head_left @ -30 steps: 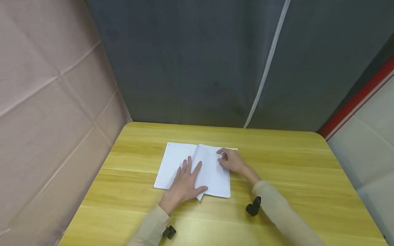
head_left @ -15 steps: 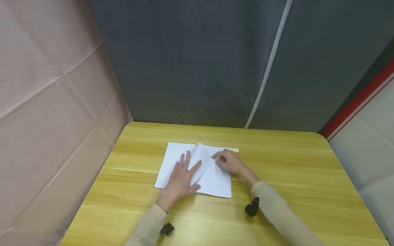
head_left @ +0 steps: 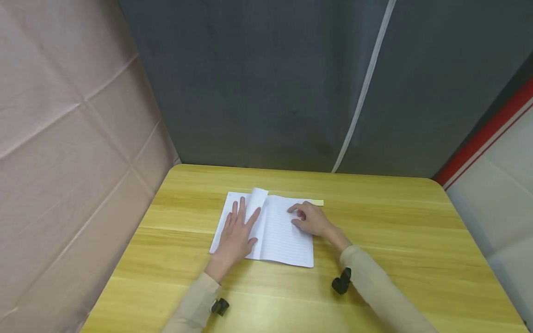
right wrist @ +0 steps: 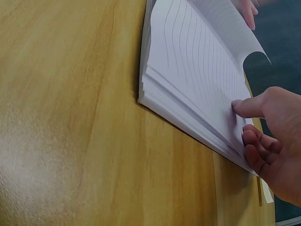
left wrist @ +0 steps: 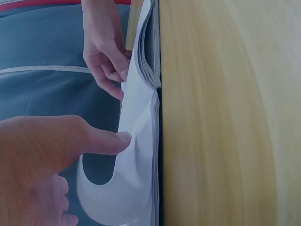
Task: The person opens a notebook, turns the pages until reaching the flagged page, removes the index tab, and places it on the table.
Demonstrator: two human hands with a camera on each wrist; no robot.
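An open lined notebook (head_left: pixel 283 236) lies on the yellow wooden table (head_left: pixel 395 222). My left hand (head_left: pixel 235 236) lies on its left side with straight fingers. One leaf (head_left: pixel 259 196) curls up over those fingers near the spine. In the left wrist view the left hand (left wrist: pixel 42 165) has its thumb against that bent leaf (left wrist: pixel 136 160). My right hand (head_left: pixel 310 221) rests on the right page, fingers loosely bent. The right wrist view shows the right hand (right wrist: pixel 273 146) with one fingertip on the top sheet of the notebook (right wrist: pixel 188 80), near its far edge.
A pale yellow strip (head_left: pixel 318 202) pokes out past the notebook's far right corner. A dark grey curtain (head_left: pixel 270 92) hangs behind the table and a beige fabric wall (head_left: pixel 62 162) stands at the left. Black camera mounts (head_left: pixel 341 281) sit on both wrists.
My left hand has slid left across the notebook, carrying the leaf from the right page over to the spine. The right hand has barely moved.
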